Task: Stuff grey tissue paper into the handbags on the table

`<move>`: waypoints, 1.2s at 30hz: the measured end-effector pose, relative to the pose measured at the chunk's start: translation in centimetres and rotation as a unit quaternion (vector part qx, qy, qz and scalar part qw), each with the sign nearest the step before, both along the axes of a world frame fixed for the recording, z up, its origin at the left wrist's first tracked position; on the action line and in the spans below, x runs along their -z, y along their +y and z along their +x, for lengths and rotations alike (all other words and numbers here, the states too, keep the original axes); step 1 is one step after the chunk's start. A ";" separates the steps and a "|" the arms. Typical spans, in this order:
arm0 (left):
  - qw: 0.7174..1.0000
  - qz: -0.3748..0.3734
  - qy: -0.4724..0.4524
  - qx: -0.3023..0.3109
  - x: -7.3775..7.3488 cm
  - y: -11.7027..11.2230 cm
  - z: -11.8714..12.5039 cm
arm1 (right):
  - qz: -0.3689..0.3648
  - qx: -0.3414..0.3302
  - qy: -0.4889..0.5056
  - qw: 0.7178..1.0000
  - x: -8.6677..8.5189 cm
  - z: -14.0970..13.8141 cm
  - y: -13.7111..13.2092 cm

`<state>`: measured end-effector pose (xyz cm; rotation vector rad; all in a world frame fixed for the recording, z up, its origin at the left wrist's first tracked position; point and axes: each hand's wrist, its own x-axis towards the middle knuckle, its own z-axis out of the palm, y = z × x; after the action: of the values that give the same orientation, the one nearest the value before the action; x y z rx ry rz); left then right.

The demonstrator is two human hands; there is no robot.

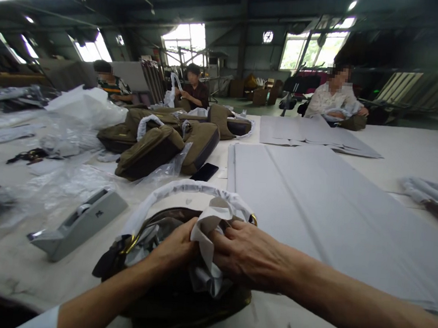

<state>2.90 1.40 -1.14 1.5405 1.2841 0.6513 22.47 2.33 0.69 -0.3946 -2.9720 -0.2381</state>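
Note:
A dark olive handbag stands before me with its zipped mouth open and a white-wrapped handle arching up behind. Crumpled white paper bunches at the opening, and more grey-white stuffing shows inside on the left. My left hand pinches the paper's left edge, its fingertips partly hidden behind the sheet. Curled fingers of my right hand press into the same paper from the right side. A brass-coloured zip shows at the bag's left end.
Left of the bag sits a grey tape dispenser. Beyond it lie clear plastic bags, several olive bags and a black phone. Large grey sheets cover the table to the right. Co-workers sit across the table, one a person at right.

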 end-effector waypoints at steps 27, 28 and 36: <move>0.805 0.211 0.484 0.270 -0.8 -1.3 -2.4 | 0.046 0.022 -0.095 0.994 -1.6 -2.2 -2.3; 0.807 0.223 0.473 0.275 0.2 -1.1 -2.0 | 0.064 -0.005 -0.070 0.995 -1.1 -2.2 -2.6; 0.783 0.184 0.526 0.277 1.2 -0.4 -0.8 | 0.054 0.108 -0.203 0.972 3.0 -2.2 -2.9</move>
<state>2.07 1.04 -2.35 2.6418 1.3548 -0.4911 20.31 -0.61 -2.27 -0.7385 -3.2868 -0.5667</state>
